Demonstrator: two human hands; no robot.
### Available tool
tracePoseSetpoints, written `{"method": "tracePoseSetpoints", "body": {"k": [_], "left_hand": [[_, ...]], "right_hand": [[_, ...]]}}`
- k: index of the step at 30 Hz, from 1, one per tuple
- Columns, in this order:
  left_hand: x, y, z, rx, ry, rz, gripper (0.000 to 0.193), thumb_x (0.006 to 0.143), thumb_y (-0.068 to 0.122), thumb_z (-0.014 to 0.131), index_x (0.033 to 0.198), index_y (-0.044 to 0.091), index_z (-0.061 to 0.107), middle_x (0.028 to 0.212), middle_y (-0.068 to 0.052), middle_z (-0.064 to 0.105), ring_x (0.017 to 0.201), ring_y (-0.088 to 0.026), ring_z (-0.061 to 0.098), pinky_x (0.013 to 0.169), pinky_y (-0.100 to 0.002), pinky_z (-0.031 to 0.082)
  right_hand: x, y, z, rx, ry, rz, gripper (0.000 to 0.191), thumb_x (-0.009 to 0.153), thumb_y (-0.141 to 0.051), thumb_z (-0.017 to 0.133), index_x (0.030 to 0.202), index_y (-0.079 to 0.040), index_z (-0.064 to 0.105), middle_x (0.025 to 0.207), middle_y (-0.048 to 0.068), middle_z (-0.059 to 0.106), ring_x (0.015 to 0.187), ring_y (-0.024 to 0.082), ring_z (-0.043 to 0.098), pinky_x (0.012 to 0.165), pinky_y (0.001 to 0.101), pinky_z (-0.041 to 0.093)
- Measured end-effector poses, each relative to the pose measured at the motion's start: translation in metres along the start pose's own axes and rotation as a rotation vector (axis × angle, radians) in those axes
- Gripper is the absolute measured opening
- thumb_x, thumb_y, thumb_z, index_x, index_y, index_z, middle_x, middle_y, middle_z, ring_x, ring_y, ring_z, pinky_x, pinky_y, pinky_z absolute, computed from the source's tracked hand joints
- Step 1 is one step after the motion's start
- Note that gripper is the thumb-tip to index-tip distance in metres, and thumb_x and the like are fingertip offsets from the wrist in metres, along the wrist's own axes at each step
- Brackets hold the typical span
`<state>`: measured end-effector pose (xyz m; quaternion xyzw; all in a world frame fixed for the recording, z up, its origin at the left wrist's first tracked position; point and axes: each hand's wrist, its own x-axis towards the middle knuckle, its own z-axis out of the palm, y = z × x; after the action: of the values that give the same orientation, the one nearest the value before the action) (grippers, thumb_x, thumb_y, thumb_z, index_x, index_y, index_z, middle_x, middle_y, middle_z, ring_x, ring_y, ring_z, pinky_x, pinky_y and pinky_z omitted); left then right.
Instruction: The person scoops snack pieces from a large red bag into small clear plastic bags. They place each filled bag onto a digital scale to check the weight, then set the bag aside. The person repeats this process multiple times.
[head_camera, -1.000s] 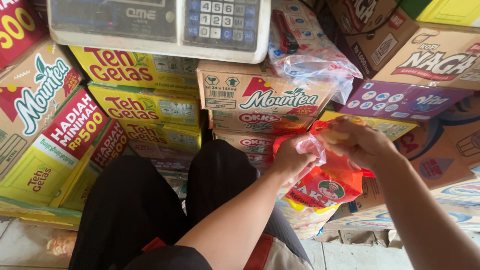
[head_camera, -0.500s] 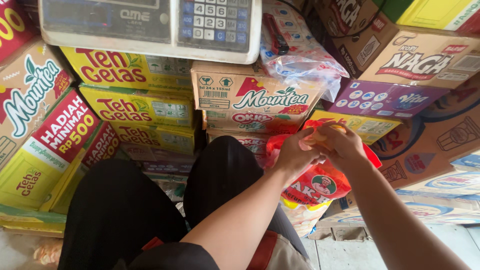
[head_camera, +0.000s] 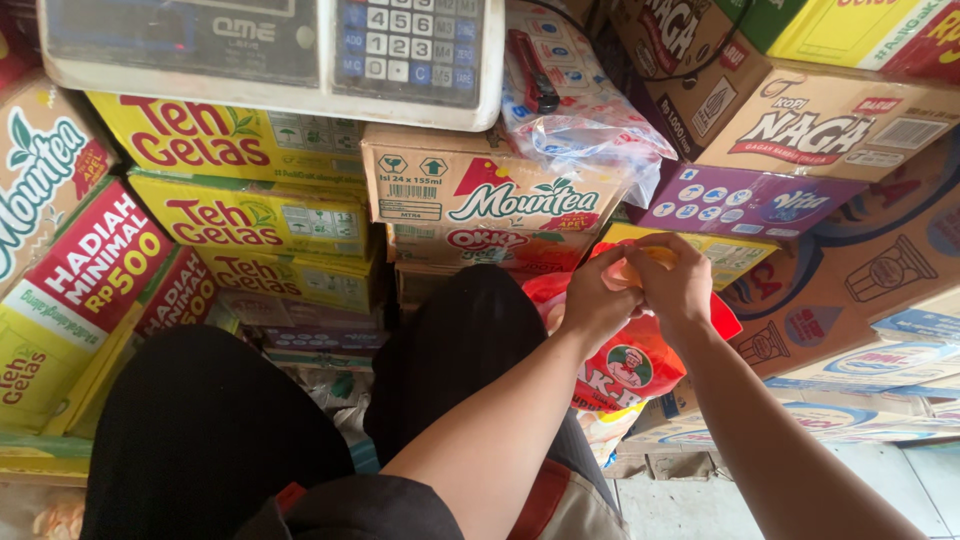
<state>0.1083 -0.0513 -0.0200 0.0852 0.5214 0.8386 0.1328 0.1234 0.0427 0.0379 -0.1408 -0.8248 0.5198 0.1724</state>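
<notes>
Left hand (head_camera: 592, 300) pinched shut on the top of a red bag (head_camera: 625, 365), fingers gathered at its neck; right hand (head_camera: 678, 285) closed on the same bag top, touching the left, with something orange (head_camera: 645, 257) showing between the fingers. Bag hanging below both hands, just right of the black-trousered knee (head_camera: 470, 340), in front of stacked cartons. Yellow cartons (head_camera: 240, 215) piled at left, a white-and-red carton (head_camera: 480, 190) straight ahead, a purple one (head_camera: 745, 200) and brown ones (head_camera: 830, 130) at right. White scale (head_camera: 270, 50) with a keypad resting on top of the yellow cartons; clear plastic bags (head_camera: 585, 120) beside it with a red cutter (head_camera: 530, 70) lying on them. Grey floor (head_camera: 700, 505) below
</notes>
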Motion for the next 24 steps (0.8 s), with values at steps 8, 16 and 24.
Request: {"method": "tracePoseSetpoints", "body": {"k": [8, 16, 24], "left_hand": [[0.014, -0.001, -0.007, -0.143, -0.003, -0.038, 0.067, 0.082, -0.012, 0.06, 0.147, 0.0, 0.051, 0.097, -0.018, 0.069, 0.071, -0.019, 0.069, 0.061, -0.029, 0.059], [0.012, -0.002, -0.014, -0.117, 0.08, 0.001, 0.075, 0.076, -0.013, 0.063, 0.148, 0.001, 0.049, 0.12, -0.014, 0.064, 0.075, -0.015, 0.068, 0.064, -0.026, 0.058], [0.014, -0.008, -0.021, -0.08, 0.049, 0.036, 0.071, 0.078, -0.011, 0.063, 0.148, -0.004, 0.049, 0.125, -0.019, 0.065, 0.079, -0.017, 0.069, 0.065, -0.025, 0.058]], "right_hand": [[0.005, -0.002, 0.001, 0.037, -0.157, 0.022, 0.028, 0.093, -0.026, 0.072, 0.107, -0.002, 0.071, 0.085, 0.01, 0.07, 0.058, 0.014, 0.065, 0.046, 0.0299, 0.058], [0.031, -0.009, -0.005, 0.202, -0.341, 0.298, 0.05, 0.102, -0.047, 0.044, 0.11, -0.003, 0.067, 0.094, 0.012, 0.071, 0.076, 0.024, 0.072, 0.057, 0.0395, 0.061], [0.037, -0.015, -0.007, 0.201, -0.434, 0.35, 0.041, 0.104, -0.042, 0.043, 0.113, -0.003, 0.051, 0.099, 0.017, 0.067, 0.081, 0.031, 0.068, 0.064, 0.0466, 0.06]]}}
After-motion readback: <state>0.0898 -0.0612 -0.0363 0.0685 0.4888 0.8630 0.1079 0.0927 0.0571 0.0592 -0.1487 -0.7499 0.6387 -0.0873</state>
